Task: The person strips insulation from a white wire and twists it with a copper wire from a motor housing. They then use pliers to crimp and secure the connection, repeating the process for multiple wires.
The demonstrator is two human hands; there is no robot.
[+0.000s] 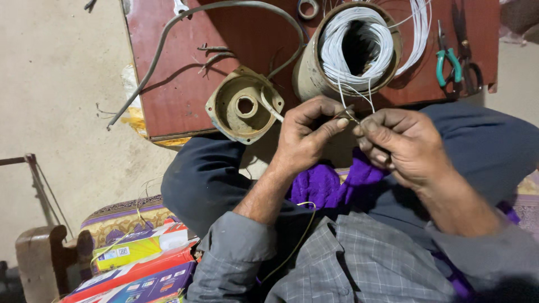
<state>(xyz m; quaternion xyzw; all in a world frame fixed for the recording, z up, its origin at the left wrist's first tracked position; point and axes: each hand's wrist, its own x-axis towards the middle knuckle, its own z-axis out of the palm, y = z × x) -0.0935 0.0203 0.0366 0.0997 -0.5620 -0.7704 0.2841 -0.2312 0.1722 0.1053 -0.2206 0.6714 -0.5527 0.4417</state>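
White wires (355, 98): thin, smooth strands are trailing down from the coil to the centre of the frame, where both hands are meeting on them.
Left hand (306, 134): it is pinching closed, thumb and forefinger pressing a wire end against a small dark metal tip; what that piece is cannot be told.
Right hand (405, 145): it is curling shut, fingertips gripping the same wire ends just beside the left hand.
Motor housing (314, 73): a dull, worn metal cylinder is lying at the upper centre, its mouth packed with looped white winding.
End cover (242, 105): a grimy cast round cap is sitting left of the hands.
Table (185, 84): a reddish-brown board is bearing these parts.
Pliers (447, 59): green-handled, they are lying at the upper right.
Purple cloth (328, 182): soft, crumpled fabric is resting below the hands.
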